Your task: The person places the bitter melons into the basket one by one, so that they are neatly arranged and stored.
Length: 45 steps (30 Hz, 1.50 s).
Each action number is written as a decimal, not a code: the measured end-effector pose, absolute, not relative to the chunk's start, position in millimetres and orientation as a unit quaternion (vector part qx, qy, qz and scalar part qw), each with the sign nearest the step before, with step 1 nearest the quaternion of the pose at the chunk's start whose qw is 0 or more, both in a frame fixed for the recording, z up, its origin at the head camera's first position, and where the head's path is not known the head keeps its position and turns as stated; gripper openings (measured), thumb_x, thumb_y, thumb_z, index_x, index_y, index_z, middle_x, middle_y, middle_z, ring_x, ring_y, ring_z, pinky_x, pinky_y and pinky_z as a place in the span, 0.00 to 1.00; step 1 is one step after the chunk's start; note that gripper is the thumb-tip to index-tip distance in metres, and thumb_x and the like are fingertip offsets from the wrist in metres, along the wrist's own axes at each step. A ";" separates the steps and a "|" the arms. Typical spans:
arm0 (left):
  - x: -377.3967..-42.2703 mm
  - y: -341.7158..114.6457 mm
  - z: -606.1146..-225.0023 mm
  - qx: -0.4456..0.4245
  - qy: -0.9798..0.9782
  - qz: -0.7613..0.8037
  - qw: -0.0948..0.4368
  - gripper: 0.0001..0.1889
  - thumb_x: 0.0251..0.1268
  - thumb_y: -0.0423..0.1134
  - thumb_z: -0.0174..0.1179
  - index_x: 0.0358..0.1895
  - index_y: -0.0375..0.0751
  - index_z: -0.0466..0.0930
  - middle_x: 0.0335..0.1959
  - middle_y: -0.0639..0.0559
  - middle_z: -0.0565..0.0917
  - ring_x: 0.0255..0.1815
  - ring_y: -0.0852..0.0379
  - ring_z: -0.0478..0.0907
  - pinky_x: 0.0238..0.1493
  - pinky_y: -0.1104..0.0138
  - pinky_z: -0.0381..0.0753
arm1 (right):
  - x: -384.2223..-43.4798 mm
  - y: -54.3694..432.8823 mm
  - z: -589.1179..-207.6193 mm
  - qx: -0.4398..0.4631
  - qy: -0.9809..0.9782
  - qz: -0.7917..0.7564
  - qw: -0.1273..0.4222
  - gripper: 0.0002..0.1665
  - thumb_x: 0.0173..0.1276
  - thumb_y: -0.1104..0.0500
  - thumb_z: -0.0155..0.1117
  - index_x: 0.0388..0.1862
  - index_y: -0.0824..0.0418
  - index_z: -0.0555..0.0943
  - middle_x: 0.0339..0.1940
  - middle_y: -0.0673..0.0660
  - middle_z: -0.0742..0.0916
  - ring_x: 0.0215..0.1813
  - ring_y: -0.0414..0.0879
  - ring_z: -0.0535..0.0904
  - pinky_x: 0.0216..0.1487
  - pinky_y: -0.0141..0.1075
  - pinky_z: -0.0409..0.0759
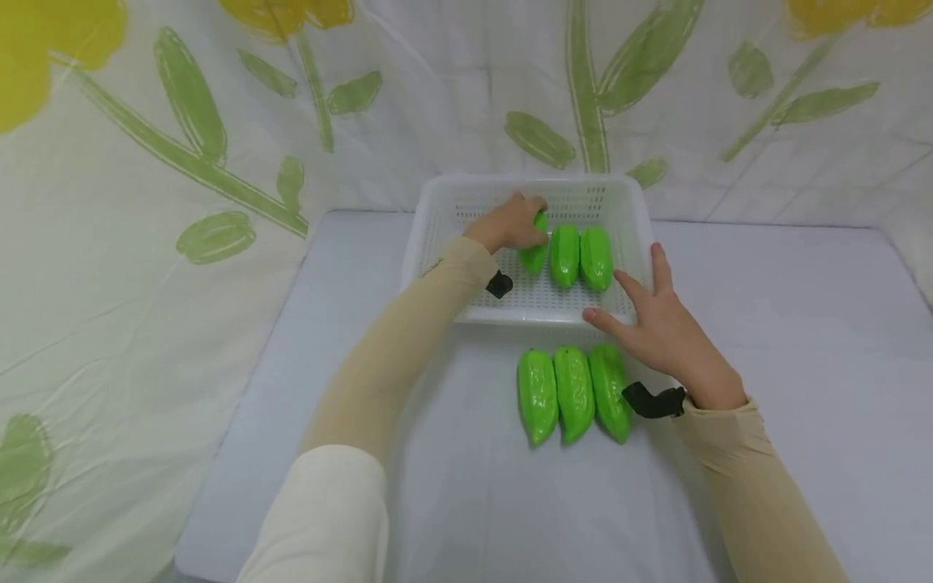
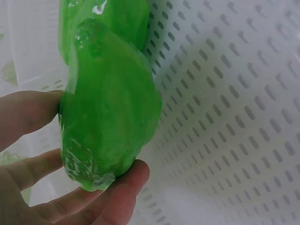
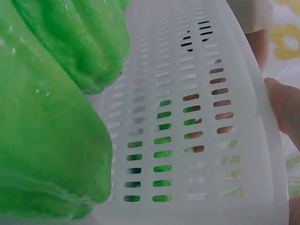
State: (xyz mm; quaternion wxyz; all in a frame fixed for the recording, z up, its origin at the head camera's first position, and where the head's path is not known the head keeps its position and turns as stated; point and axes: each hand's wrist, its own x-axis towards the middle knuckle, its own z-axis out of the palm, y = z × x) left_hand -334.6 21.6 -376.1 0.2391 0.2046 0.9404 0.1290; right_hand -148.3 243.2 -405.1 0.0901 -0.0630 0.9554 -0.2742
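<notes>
My left hand [image 1: 516, 222] reaches into a white perforated plastic basket [image 1: 521, 316] and grips a glossy green fruit [image 1: 534, 257]. In the left wrist view this ribbed, elongated green fruit [image 2: 108, 103] has clear film around it, with the thumb on one side and fingers under its lower end. Two similar green fruits [image 1: 581, 255] lie side by side to its right in the basket. At the basket's front right corner is my right hand [image 1: 659, 328], fingers spread, a fingertip touching the rim [image 3: 267, 117] in the right wrist view.
Three more green fruits [image 1: 573, 394] lie in a row on the pale tabletop [image 1: 466, 494], just in front of the basket. Behind the basket hangs a white cloth [image 1: 452, 97] printed with yellow flowers and green leaves. Black wrist cameras sit on both sleeves.
</notes>
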 end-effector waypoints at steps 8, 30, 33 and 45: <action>-333.8 26.9 -384.0 0.211 0.941 0.115 0.237 0.39 0.74 0.52 0.59 0.83 0.48 0.56 0.80 0.41 0.62 0.77 0.45 0.65 0.76 0.51 0.69 | -146.2 243.3 -406.7 -0.064 0.956 -0.274 0.083 0.60 0.72 0.24 0.54 0.85 0.65 0.56 0.84 0.59 0.25 0.78 0.81 0.57 0.69 0.74 0.65; -337.2 35.5 -390.1 0.189 0.937 0.100 0.276 0.40 0.77 0.53 0.57 0.85 0.51 0.51 0.86 0.40 0.50 0.86 0.42 0.48 0.82 0.47 0.58 | -147.5 241.6 -404.3 -0.070 0.956 -0.272 0.081 0.58 0.73 0.27 0.55 0.85 0.66 0.55 0.84 0.62 0.26 0.77 0.82 0.57 0.68 0.74 0.66; -338.0 35.7 -390.6 0.190 0.936 0.100 0.278 0.40 0.77 0.53 0.56 0.85 0.51 0.50 0.86 0.39 0.49 0.86 0.41 0.48 0.81 0.46 0.58 | -148.0 241.8 -404.7 -0.070 0.957 -0.271 0.081 0.59 0.73 0.26 0.55 0.85 0.65 0.55 0.84 0.62 0.25 0.77 0.82 0.57 0.68 0.74 0.66; -334.6 32.0 -386.8 0.184 0.933 0.109 0.288 0.42 0.77 0.55 0.56 0.86 0.53 0.47 0.87 0.40 0.44 0.87 0.40 0.46 0.81 0.44 0.58 | -147.6 241.8 -403.9 -0.071 0.956 -0.273 0.081 0.58 0.74 0.27 0.55 0.85 0.66 0.55 0.84 0.62 0.26 0.77 0.82 0.58 0.68 0.74 0.66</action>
